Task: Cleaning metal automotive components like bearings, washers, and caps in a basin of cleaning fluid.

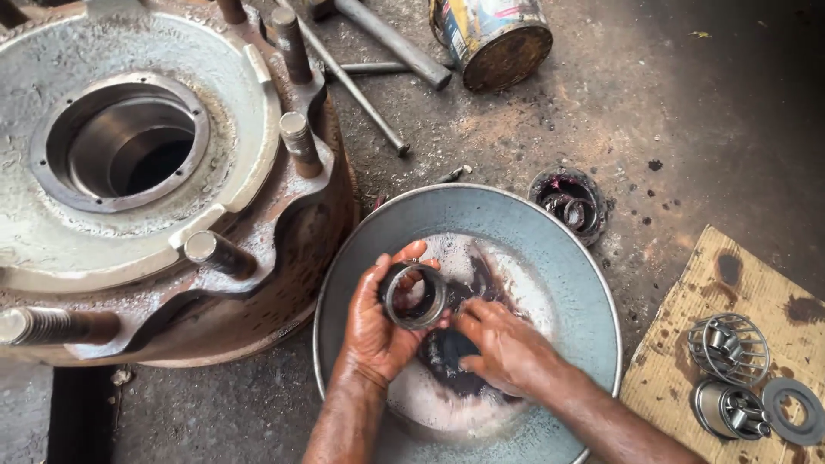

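Observation:
My left hand (374,331) holds a grey metal bearing ring (413,295) upright over a wide steel basin (550,249). Its fingers curl around the ring's outer wall. My right hand (503,344) rests just right of the ring, its fingers touching the ring's lower edge, and seems to press a dark cloth (447,352) under the palm. Both hands are wet and oily. Pale soapy liquid with dark streaks covers the basin floor.
A large rusty wheel hub (146,163) with threaded studs stands at the left. Steel rods (361,82) and a dented tin can (494,39) lie at the top. A small dark cup (569,204) sits beyond the basin. Bearing cages (729,348) and a washer (792,411) lie on cardboard (687,344) at right.

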